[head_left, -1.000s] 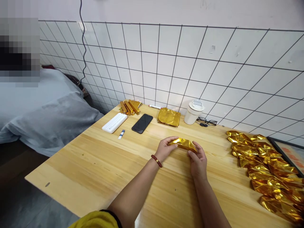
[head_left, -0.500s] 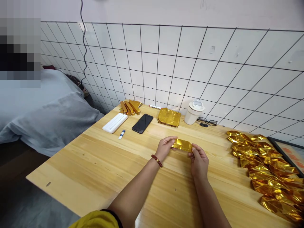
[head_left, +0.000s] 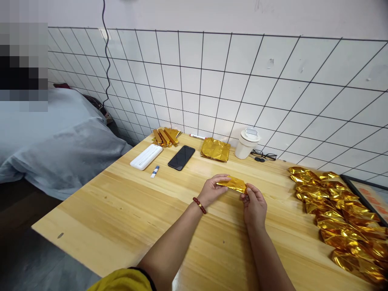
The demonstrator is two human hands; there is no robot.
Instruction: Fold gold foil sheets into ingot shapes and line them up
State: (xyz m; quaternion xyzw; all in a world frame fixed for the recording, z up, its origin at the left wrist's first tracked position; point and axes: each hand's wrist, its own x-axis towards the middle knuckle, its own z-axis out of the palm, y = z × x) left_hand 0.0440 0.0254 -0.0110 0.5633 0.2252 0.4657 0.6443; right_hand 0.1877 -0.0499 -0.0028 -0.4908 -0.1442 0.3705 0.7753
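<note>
Both my hands hold one folded piece of gold foil paper (head_left: pixel 234 184) just above the wooden table (head_left: pixel 127 210). My left hand (head_left: pixel 214 188), with a red bead bracelet at the wrist, pinches its left end. My right hand (head_left: pixel 254 204) grips its right end from below. A stack of flat gold foil sheets (head_left: pixel 216 149) lies further back near the wall. Several folded gold pieces (head_left: pixel 339 210) are heaped along the table's right side.
At the back stand a white cup (head_left: pixel 247 142), glasses (head_left: pixel 263 154), a black phone (head_left: pixel 181 157), a white power bank (head_left: pixel 146 156), a small tube (head_left: pixel 154 171) and folded gold strips (head_left: pixel 165 136). A person in grey (head_left: pixel 48 137) sits at the left. A framed board (head_left: pixel 371 192) is at right.
The foil piece turned and flattened between my fingers; my right hand shifted slightly along its right end. Both hands stay in the same spot over the table.
</note>
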